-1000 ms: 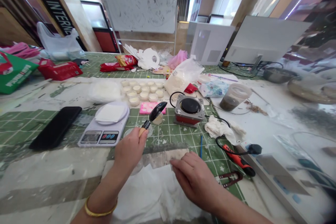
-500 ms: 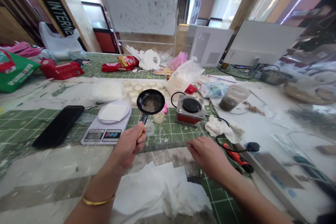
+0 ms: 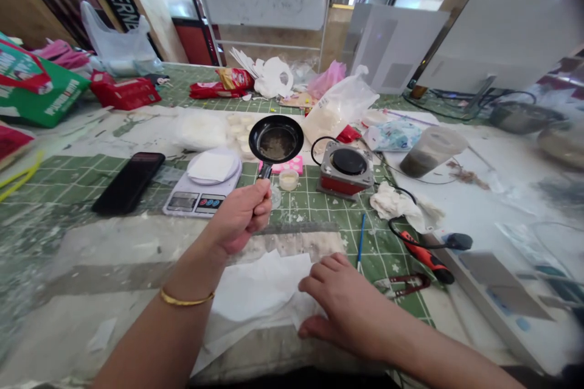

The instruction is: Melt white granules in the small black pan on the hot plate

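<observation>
My left hand [image 3: 241, 214] is wrapped round the handle of a small black frying pan [image 3: 276, 138], which it holds up over the table with the inside of the pan facing me. Brownish residue shows on the pan's bottom. My right hand [image 3: 340, 301] lies over the right edge of crumpled white tissue paper [image 3: 255, 289], fingers spread and slightly curled. Right of the pan stands a small hotplate [image 3: 347, 164] with a red body and a black round plate. A small round cup [image 3: 288, 180] sits below the pan.
Left are a kitchen scale [image 3: 205, 185] and a black phone [image 3: 130, 183]. At the right lie a blue thin stick [image 3: 361, 240], dark red snips [image 3: 410, 284], an orange-handled tool [image 3: 426, 257], a power strip [image 3: 502, 301] and a cloudy beaker [image 3: 431, 152]. Bags and packets line the back.
My right hand has moved down and left from near the hotplate onto the tissue, uncovering the blue stick and the snips. My left hand still holds the pan. The view has tilted down.
</observation>
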A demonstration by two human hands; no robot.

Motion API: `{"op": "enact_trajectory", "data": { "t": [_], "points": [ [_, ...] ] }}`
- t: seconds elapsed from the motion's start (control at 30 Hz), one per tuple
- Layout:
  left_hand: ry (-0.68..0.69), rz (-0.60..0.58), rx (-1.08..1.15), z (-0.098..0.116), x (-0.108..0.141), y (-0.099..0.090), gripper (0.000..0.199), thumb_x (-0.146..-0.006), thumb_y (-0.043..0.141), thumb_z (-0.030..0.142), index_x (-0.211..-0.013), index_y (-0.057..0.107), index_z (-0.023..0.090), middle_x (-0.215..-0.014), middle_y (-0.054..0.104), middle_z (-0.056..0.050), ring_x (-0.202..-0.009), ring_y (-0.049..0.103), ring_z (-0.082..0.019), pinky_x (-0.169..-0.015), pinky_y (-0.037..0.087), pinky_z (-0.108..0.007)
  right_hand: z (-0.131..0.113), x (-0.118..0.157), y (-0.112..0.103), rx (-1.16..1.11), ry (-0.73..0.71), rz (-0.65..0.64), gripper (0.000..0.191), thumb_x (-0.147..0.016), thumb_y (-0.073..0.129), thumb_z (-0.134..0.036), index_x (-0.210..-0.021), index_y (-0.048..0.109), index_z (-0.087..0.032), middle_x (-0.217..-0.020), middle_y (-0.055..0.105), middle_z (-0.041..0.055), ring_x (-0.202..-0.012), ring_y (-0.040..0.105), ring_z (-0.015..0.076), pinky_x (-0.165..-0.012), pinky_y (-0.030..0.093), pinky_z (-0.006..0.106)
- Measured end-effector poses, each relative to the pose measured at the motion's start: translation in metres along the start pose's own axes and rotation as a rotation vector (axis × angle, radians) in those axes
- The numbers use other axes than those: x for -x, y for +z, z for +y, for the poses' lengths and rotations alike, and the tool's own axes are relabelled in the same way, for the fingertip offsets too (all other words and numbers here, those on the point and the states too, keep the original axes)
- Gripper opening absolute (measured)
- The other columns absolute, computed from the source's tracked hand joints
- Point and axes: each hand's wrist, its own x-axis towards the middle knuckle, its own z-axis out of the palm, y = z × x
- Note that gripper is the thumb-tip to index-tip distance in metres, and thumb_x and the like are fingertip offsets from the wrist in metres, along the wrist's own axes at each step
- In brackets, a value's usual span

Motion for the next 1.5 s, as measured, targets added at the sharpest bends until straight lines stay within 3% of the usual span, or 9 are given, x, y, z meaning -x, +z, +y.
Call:
{"op": "enact_trajectory", "data": {
  "t": [0.13,0.27,0.43,0.6,0.7,0.8,1.03,1.3,1.5],
  "points": [
    [-0.073,-0.066,0.034,0.005,0.007,0.005,0.023,-0.084,0.048,0.033,-0.071,0.043,0.015,-0.050,0.033,0.009,-0.035,0.022,0.001,-0.035,0.014,-0.013,0.007,0.021,0.013,0.085,0.042,-0.013,0.028,-0.063,0.067,-0.022,-0.088,0.056,-0.019,-0.084,0.058,0.0064,-0.077,0.053,0.0211,-0.069,0.039,0.034],
    [-0.215,-0.184,0.169,-0.002,0.017,0.014,0.020,-0.086,0.045,0.030,-0.072,0.042,0.016,-0.053,0.034,0.008,-0.036,0.022,0.000,-0.037,0.016,-0.014,0.025,0.027,0.009,-0.217,0.201,0.012,0.029,-0.069,0.047,-0.003,-0.090,0.055,-0.021,-0.077,0.059,0.0018,-0.065,0.054,0.0122,-0.057,0.039,0.023],
    [-0.313,-0.310,0.585,-0.035,0.030,0.028,0.023,-0.087,0.042,0.031,-0.069,0.039,0.017,-0.046,0.022,0.010,-0.034,0.013,-0.002,-0.036,0.012,-0.017,0.060,0.014,-0.034,-0.851,0.459,0.589,0.028,-0.075,0.059,-0.028,-0.097,0.043,-0.022,-0.066,0.055,-0.0037,-0.053,0.051,0.0078,-0.046,0.037,0.018],
    [-0.375,-0.479,0.872,-0.065,0.040,0.042,0.030,-0.088,0.039,0.035,-0.063,0.035,0.018,-0.040,0.019,0.011,-0.031,0.007,-0.003,-0.034,0.011,-0.017,0.062,-0.010,-0.042,-0.892,0.325,0.993,0.020,-0.079,0.056,-0.027,-0.098,0.050,-0.023,-0.077,0.057,-0.0010,-0.060,0.053,0.0076,-0.050,0.043,0.018],
    [-0.397,-0.576,0.911,-0.070,0.044,0.045,0.029,-0.088,0.037,0.031,-0.062,0.033,0.019,-0.038,0.020,0.011,-0.029,0.005,-0.003,-0.033,0.011,-0.016,0.042,-0.021,-0.028,-0.656,0.150,0.969,0.016,-0.080,0.054,-0.020,-0.096,0.058,-0.022,-0.095,0.057,0.0042,-0.085,0.056,0.0116,-0.070,0.048,0.024],
    [-0.447,-0.646,0.816,-0.071,0.046,0.045,0.028,-0.087,0.035,0.030,-0.061,0.033,0.019,-0.037,0.021,0.011,-0.027,0.006,-0.002,-0.031,0.013,-0.015,0.031,-0.030,-0.025,-0.487,0.020,0.903,0.018,-0.079,0.055,-0.015,-0.093,0.064,-0.023,-0.090,0.056,0.0028,-0.083,0.056,0.0098,-0.072,0.047,0.023],
    [-0.586,-0.662,0.566,-0.078,0.051,0.045,0.026,-0.084,0.038,0.030,-0.061,0.033,0.019,-0.036,0.022,0.010,-0.026,0.009,-0.002,-0.030,0.014,-0.014,0.059,-0.052,-0.059,-0.483,0.225,1.007,0.014,-0.076,0.061,-0.026,-0.087,0.068,-0.021,-0.079,0.054,0.0009,-0.071,0.053,0.0078,-0.062,0.044,0.020],
    [-0.600,-0.566,0.435,-0.080,0.046,0.040,0.027,-0.078,0.047,0.029,-0.059,0.031,0.019,-0.034,0.027,0.011,-0.025,0.011,-0.002,-0.029,0.013,-0.014,0.028,-0.033,-0.024,-0.330,0.053,0.823,0.016,-0.079,0.057,-0.025,-0.090,0.069,-0.023,-0.073,0.053,0.0008,-0.064,0.051,0.0062,-0.057,0.042,0.018],
    [-0.567,-0.515,0.274,-0.087,0.048,0.041,0.023,-0.076,0.048,0.027,-0.059,0.034,0.020,-0.031,0.028,0.011,-0.024,0.011,-0.002,-0.028,0.012,-0.015,0.059,-0.048,-0.065,-0.568,0.243,0.767,0.021,-0.077,0.059,-0.033,-0.092,0.069,-0.024,-0.069,0.053,-0.0003,-0.064,0.050,0.0076,-0.061,0.040,0.021]
  ]
}}
